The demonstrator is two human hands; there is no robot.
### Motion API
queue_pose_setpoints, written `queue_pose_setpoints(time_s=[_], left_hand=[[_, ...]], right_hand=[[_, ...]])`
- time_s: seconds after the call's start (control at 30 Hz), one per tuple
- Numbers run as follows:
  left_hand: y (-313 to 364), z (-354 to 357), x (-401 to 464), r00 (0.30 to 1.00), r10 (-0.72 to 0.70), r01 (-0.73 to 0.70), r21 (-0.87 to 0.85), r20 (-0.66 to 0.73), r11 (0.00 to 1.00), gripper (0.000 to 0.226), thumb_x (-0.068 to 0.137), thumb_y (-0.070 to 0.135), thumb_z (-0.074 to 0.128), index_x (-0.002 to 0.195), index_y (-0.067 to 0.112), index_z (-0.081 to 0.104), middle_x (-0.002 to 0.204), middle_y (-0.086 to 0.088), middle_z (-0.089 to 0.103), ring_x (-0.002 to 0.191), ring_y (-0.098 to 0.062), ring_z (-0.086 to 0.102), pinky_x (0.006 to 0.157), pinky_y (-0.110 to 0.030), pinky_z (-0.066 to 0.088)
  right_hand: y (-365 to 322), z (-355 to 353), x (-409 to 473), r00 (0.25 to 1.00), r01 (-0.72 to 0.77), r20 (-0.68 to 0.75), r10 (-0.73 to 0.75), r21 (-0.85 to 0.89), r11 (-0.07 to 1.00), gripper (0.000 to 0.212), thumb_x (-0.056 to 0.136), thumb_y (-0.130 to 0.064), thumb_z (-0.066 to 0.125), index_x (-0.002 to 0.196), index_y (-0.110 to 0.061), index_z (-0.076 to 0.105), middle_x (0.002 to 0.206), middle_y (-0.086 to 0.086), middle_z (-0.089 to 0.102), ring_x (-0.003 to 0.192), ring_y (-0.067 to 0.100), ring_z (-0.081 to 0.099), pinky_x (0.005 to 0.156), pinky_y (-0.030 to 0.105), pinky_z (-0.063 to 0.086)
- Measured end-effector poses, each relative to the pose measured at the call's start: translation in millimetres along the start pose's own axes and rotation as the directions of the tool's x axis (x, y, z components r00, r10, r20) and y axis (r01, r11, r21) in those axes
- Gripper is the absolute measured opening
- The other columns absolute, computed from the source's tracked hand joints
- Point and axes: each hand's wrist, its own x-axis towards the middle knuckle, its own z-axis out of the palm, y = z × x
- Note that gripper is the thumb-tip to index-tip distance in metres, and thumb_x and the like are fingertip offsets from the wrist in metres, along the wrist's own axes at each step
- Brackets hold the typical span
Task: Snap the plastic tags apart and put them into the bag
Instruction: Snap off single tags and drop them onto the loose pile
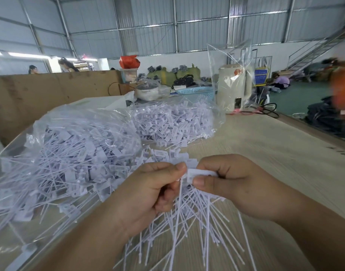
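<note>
Both hands curl around a bunch of white plastic tags (pixel 189 208) over the pale wooden bench (pixel 275 145): left hand (pixel 148 190) grips the thin stems, right hand (pixel 230 182) pinches a flat head. Clear bags (pixel 73 153) beside them bulge with tags.

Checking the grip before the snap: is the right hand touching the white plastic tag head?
Touching. The head view shows the right hand pinching the white plastic tag head, thumb pressed against its front.

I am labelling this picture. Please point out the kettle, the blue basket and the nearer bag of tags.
kettle (pixel 231 89): head view, its cream body.
blue basket (pixel 195 92): head view, front wall.
nearer bag of tags (pixel 56 122): head view, clear upper film.
</note>
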Motion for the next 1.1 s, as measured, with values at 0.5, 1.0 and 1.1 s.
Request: queue_pose_setpoints(time_s=[0.5, 1.0, 1.1], left_hand=[[15.1, -32.1, 1.5, 0.655, 0.450, -0.006, 0.592, -0.606, 0.806, 0.034, 0.093, 0.038, 0.060, 0.068, 0.016, 0.063, 0.050, 0.002, 0.058, 0.047, -0.018, 0.054, 0.054, -0.024, 0.043], [-2.6, -47.0, 11.2, 0.934, 0.223, 0.064, 0.743, -0.280, 0.666, 0.039, 0.092, 0.027, 0.049, 0.055, 0.025, 0.035, 0.051, 0.011, 0.029, 0.048, -0.012, 0.029, 0.056, -0.029, 0.024], [-2.6, -45.2, 8.8, 0.931, 0.251, 0.035, 0.752, -0.264, 0.658, 0.037, 0.090, 0.026, 0.047, 0.055, 0.026, 0.034, 0.048, 0.012, 0.030, 0.043, -0.007, 0.024, 0.053, -0.028, 0.022]], right_hand=[[-0.5, -16.7, -4.3, 0.934, -0.029, -0.355, -0.026, -0.148, 0.988, 0.035, 0.085, -0.040, 0.060, 0.061, -0.018, 0.048, 0.050, -0.010, 0.035, 0.043, 0.003, 0.030, 0.043, 0.012, 0.027], [17.6, 0.4, -1.5, 0.991, -0.108, -0.075, 0.111, 0.046, 0.993, 0.010, 0.089, -0.033, 0.065, 0.092, -0.029, 0.056, 0.052, -0.013, 0.040, 0.048, 0.009, 0.030, 0.048, 0.024, 0.029], [16.0, 2.6, -2.4, 0.991, -0.129, -0.038, 0.130, 0.029, 0.991, 0.011, 0.091, -0.030, 0.064, 0.094, -0.027, 0.054, 0.049, -0.016, 0.041, 0.046, 0.009, 0.029, 0.047, 0.023, 0.028]])
